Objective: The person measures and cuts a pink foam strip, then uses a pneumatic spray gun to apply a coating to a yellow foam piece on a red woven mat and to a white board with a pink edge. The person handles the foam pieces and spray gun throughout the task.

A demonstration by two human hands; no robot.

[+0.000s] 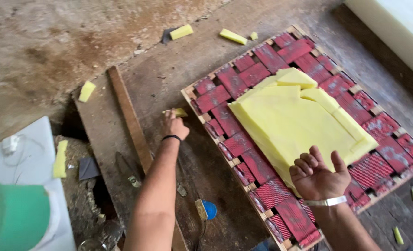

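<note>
From the head view I see my left hand [175, 125] stretched out over the worn wooden tabletop [169, 60], its fingers pinched shut on a small yellow foam scrap [180, 112] that lies just off the left corner of the red slatted frame [262, 74]. A thin black band sits on that wrist. My right hand [317, 175] hovers over the near edge of the big yellow foam sheet [294, 128]; its fingers are curled loosely inward with the thumb out, palm turned up, and it holds nothing. A pale bracelet rings that wrist.

The foam sheet lies flat on the red frame, covering its middle, and smaller yellow foam pieces [299, 79] are stacked on its far end, overlapping one another. The frame itself rests at an angle on the tabletop, its red blocks set in a light wooden border.

A long wooden strip [131, 118] lies on the tabletop to the left of my left arm, running away from me. More yellow offcuts [233, 36] are scattered at the far side of the tabletop, and one [86, 91] sits near the strip's far end. A blue round object [209, 210] lies between my forearms. At the lower left stands a green foam roll [16, 216] on a white surface [39, 139].
</note>
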